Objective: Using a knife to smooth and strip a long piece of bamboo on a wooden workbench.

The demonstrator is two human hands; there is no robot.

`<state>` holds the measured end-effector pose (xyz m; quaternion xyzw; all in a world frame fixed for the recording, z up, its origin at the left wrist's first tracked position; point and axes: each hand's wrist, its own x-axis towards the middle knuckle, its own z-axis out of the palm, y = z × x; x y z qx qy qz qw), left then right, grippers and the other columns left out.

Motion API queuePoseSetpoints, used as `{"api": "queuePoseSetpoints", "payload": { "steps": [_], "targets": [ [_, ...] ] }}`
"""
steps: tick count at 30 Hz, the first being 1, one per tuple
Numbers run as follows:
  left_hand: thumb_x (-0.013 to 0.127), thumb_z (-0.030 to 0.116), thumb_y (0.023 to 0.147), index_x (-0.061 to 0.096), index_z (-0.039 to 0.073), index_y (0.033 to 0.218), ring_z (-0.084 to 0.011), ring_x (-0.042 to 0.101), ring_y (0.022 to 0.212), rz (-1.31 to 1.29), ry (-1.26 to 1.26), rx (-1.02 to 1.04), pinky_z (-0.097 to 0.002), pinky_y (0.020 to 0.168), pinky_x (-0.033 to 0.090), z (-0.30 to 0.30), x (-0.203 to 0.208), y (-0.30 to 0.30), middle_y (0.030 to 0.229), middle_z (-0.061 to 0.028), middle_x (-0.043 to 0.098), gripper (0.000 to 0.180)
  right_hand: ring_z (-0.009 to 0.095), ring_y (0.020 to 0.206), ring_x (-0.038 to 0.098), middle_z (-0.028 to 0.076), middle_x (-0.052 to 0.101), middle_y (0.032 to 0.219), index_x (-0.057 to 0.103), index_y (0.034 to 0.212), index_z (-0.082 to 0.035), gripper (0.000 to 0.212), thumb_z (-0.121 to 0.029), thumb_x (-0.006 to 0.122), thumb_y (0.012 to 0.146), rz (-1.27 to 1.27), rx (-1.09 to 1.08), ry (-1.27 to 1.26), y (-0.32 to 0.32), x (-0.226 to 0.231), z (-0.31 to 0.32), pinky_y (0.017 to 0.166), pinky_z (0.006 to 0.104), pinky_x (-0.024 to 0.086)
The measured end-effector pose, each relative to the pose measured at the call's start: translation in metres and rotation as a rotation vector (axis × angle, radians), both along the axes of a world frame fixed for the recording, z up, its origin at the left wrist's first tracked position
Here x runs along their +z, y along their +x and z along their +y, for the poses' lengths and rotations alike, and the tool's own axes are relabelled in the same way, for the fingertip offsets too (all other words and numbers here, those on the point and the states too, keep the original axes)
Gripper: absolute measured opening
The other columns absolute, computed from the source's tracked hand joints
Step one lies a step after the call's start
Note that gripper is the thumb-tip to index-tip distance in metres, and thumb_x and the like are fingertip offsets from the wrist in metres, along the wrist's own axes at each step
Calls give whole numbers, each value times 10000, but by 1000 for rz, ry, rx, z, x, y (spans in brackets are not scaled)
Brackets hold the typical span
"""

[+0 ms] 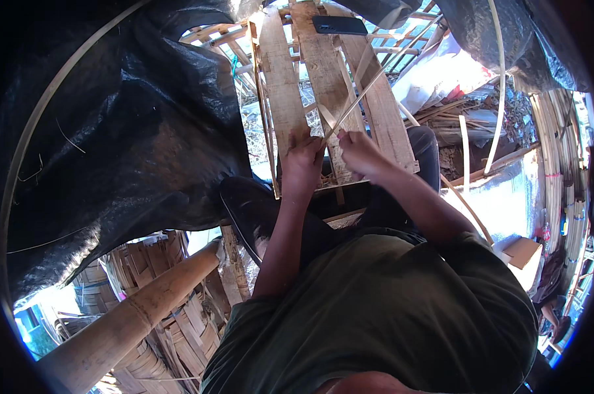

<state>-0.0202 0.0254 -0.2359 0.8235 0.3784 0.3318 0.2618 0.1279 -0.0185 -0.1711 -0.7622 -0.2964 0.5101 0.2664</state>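
Observation:
Over the near end of a slatted wooden bench top (323,72), both of my hands work close together. My left hand (302,163) is closed around the lower end of a thin pale bamboo strip (374,80), which slants up and away to the right. Just to its right, my right hand (362,155) is closed, fingers pinched by the strips. A short, wider piece of strip (327,115) bends up between the hands and crosses the long one. The fingers cover exactly where each strip is gripped.
A dark phone (339,25) lies at the bench's far end. Black plastic sheeting (146,131) hangs at the left, above a thick bamboo pole (133,315). Upright bamboo strips (497,85) and a cardboard box (523,252) are at the right. My knees flank the bench.

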Motion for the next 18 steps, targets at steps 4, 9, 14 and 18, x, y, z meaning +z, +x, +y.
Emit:
{"api": "queuePoseSetpoints", "payload": {
  "steps": [4, 9, 14, 18],
  "targets": [
    [657, 66, 906, 682, 21, 996, -393, 644, 1073, -12, -70, -1, -568, 1118, 360, 2, 8, 1, 977, -186, 690, 103, 137, 406, 417, 19, 453, 603, 510, 980, -37, 381, -372, 364, 1090, 136, -226, 13, 33, -18, 20, 373, 340, 345],
    [657, 61, 897, 685, 33, 977, -385, 676, 910, -35, 34, 4, -540, 1102, 394, 0, 6, -2, 913, -180, 687, 89, 93, 425, 365, -19, 399, 611, 465, 919, -89, 374, -403, 352, 1090, 392, -80, -137, 11, -2, 9, 370, 303, 294],
    [658, 56, 890, 679, 30, 930, -385, 672, 798, -68, -92, -41, -508, 1091, 415, 3, 3, -6, 841, -174, 676, 52, 54, 417, 225, -67, 305, 599, 426, 883, -135, 345, -404, 360, 1089, 644, 87, -235, 14, 6, 10, 376, 262, 165],
    [669, 54, 882, 661, 23, 880, -405, 650, 724, -11, -14, 21, -481, 1026, 468, -1, 9, -2, 761, -178, 648, 32, 46, 420, 213, -80, 272, 589, 429, 871, -148, 362, -434, 370, 1086, 763, -127, -123, -5, 17, 0, 374, 255, 141]
  ]
}}
